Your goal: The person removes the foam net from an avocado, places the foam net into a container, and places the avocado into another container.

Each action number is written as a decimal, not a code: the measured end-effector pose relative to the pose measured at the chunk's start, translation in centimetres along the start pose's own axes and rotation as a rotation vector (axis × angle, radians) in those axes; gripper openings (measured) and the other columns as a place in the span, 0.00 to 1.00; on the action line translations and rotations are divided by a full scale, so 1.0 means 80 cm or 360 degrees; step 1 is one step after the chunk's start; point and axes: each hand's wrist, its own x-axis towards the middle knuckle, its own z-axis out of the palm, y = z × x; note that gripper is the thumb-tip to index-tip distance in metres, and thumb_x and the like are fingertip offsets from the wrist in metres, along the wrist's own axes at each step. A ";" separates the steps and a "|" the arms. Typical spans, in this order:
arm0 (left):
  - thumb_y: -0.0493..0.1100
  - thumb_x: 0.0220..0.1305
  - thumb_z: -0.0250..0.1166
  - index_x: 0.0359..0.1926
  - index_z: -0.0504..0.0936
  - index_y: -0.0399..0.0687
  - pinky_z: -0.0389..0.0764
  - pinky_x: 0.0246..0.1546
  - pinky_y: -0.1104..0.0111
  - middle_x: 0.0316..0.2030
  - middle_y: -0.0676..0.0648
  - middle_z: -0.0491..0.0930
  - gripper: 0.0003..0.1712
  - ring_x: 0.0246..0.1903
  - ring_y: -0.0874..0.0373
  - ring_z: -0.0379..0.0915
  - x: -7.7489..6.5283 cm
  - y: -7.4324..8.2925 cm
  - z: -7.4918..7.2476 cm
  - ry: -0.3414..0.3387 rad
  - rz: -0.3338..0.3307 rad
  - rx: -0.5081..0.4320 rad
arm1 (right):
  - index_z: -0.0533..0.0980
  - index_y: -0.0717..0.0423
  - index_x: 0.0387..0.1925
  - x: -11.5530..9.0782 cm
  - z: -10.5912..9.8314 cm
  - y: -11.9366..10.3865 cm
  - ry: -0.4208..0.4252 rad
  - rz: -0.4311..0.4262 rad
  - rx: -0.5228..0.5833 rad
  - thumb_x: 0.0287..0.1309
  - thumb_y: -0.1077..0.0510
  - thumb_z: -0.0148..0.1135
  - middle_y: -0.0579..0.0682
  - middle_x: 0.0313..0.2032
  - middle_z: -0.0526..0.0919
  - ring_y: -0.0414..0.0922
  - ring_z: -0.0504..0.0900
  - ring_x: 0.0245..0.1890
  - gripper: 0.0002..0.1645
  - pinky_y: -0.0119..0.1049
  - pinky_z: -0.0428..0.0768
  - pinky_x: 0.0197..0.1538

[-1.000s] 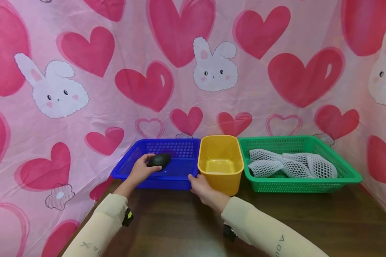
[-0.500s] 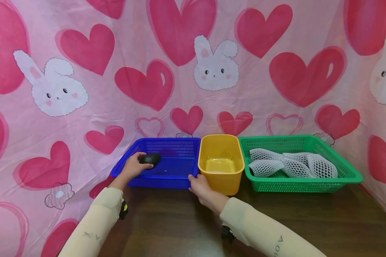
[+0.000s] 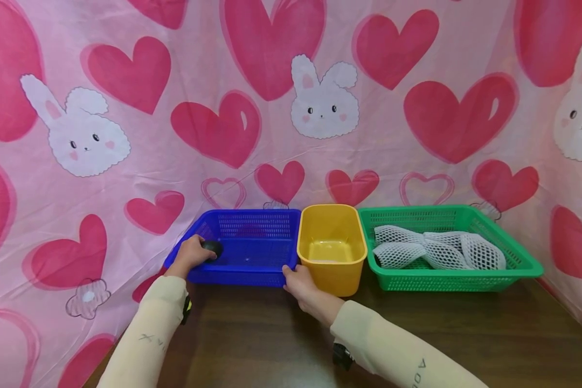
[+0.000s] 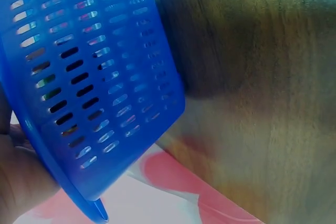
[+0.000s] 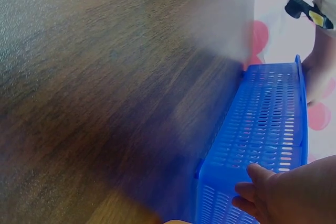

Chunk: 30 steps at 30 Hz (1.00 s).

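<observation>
At the left end of the blue basket (image 3: 259, 252), my left hand (image 3: 190, 255) grips a dark green avocado (image 3: 212, 248). The hand covers part of the avocado. In the left wrist view, that hand (image 4: 23, 174) shows behind the basket's perforated wall (image 4: 113, 85), and the avocado is out of sight. My right hand (image 3: 300, 283) holds the basket's front right corner by the rim, beside the yellow bin (image 3: 341, 277). The right wrist view shows the fingers (image 5: 251, 190) against the outside of the blue basket's corner.
Right of the yellow bin stands a green basket (image 3: 446, 283) with several white foam-net sleeved items (image 3: 441, 250). All three containers stand in a row on a dark wooden table (image 3: 257, 334). A pink heart-and-bunny cloth (image 3: 271, 134) hangs close behind them.
My left hand has moved left with the avocado, from nearer the basket's middle to its left end. The right hand stays at the basket's front right corner.
</observation>
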 end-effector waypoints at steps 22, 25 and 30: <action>0.37 0.39 0.75 0.38 0.77 0.27 0.74 0.42 0.45 0.41 0.25 0.77 0.25 0.38 0.34 0.74 0.005 0.003 0.002 -0.0142 -0.0153 0.0276 | 0.63 0.78 0.61 0.001 0.000 0.002 -0.0021 -0.0015 -0.0043 0.74 0.60 0.45 0.68 0.57 0.73 0.59 0.74 0.56 0.24 0.50 0.75 0.56; 0.37 0.39 0.76 0.39 0.77 0.27 0.75 0.41 0.45 0.41 0.24 0.77 0.26 0.39 0.33 0.74 0.005 0.005 0.002 -0.0151 -0.0159 0.0315 | 0.63 0.78 0.60 0.001 -0.001 0.001 -0.0018 -0.0009 -0.0050 0.74 0.60 0.45 0.68 0.56 0.73 0.58 0.74 0.56 0.24 0.49 0.75 0.56; 0.36 0.38 0.76 0.38 0.76 0.28 0.75 0.42 0.44 0.42 0.24 0.76 0.25 0.40 0.33 0.75 0.004 0.007 0.002 -0.0164 -0.0156 0.0349 | 0.63 0.77 0.61 0.002 0.000 0.001 -0.0013 0.0006 -0.0062 0.74 0.60 0.45 0.68 0.57 0.73 0.58 0.74 0.56 0.25 0.50 0.74 0.57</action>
